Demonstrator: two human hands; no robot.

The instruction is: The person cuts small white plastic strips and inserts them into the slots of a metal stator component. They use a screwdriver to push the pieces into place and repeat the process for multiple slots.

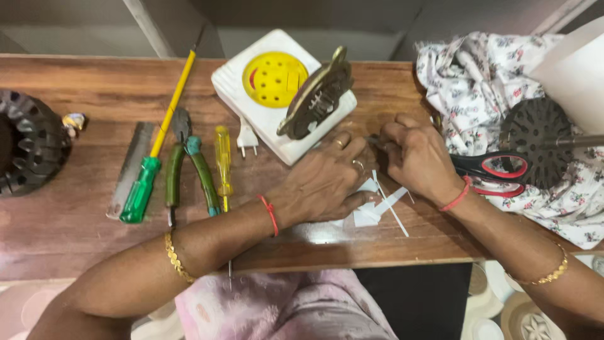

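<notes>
My left hand [327,179] rests palm-down on the wooden table [75,233], its fingers pressing on white paper scraps [371,211]. Close beside it, my right hand [418,157] is curled, fingertips pinching something small and dark near the left fingertips; what it is cannot be made out. A thin white strip [393,214] lies below both hands. Just behind the left hand sits a white square device with a yellow perforated disc [274,79], and a brass-coloured metal part [318,97] leans on it.
Left of my hands lie a yellow-and-green screwdriver [154,148], green-handled pliers [185,164], a small yellow screwdriver [223,160], a metal file [129,170] and a white plug [246,140]. A dark round part [28,141] sits far left. Red-handled scissors [497,173] and a black perforated disc [538,148] lie on floral cloth [478,82].
</notes>
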